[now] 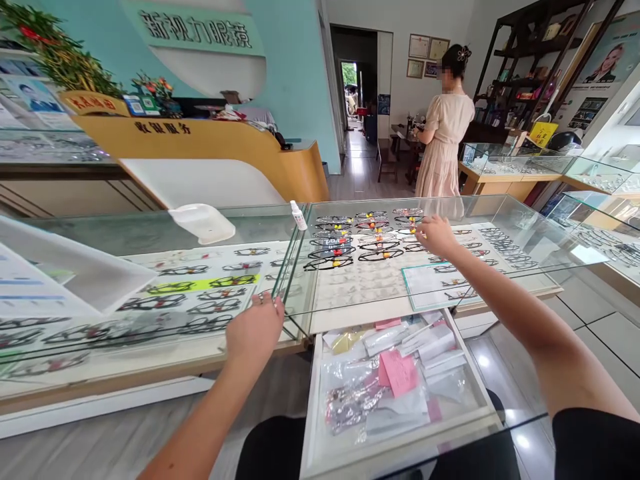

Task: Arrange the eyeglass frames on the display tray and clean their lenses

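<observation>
My right hand (436, 236) is over the glass counter top, its fingers pinched at the right end of a pair of glasses (411, 230) in the third column. Dark-framed glasses (329, 264) with small red and yellow tags lie in rows to its left. At the counter's near edge, by the joint between two glass cases, my left hand (255, 323) has its fingers curled; what they hold, if anything, is too small to tell. Between my forearms a drawer (313, 427) stands open, with clear plastic packets (350, 400) and a pink slip (399, 373) inside.
A small white spray bottle (299, 216) and a white tray (203, 223) are on the glass. White folded card (75, 267) juts in at the left. Glasses fill the display case (240, 363) below. Across the room, a person (445, 127) stands near a wooden table.
</observation>
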